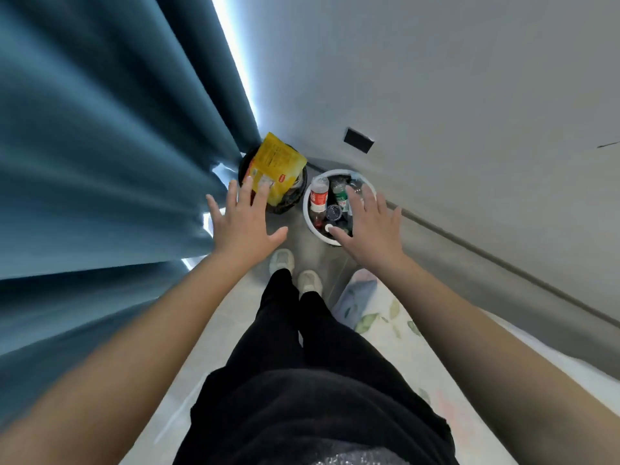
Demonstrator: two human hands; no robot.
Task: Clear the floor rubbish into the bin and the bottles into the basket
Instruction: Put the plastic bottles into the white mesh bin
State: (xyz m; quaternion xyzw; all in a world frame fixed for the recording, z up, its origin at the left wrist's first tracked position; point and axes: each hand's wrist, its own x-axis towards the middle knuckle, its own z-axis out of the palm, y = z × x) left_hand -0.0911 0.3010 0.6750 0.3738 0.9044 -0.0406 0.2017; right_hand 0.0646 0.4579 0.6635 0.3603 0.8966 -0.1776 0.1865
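Note:
A dark round bin [291, 199] stands on the floor in the corner, with a big yellow packet [280, 164] sticking up out of it. Right beside it is a white round basket [307, 209] holding several bottles, among them a red-labelled bottle [318, 196] and a green-labelled one [340, 196]. My left hand [243, 219] hovers in front of the bin, fingers spread and straight, holding nothing. Over the basket's near right side my right hand [372, 226] is spread flat, also holding nothing, and hides part of the rim.
A blue curtain [100, 162] hangs along the left. A grey wall [469, 95] with a dark socket plate [358, 140] runs on the right. A bed with a leaf-print cover [385, 323] lies at the right. My feet in pale shoes [295, 270] stand on the narrow floor strip.

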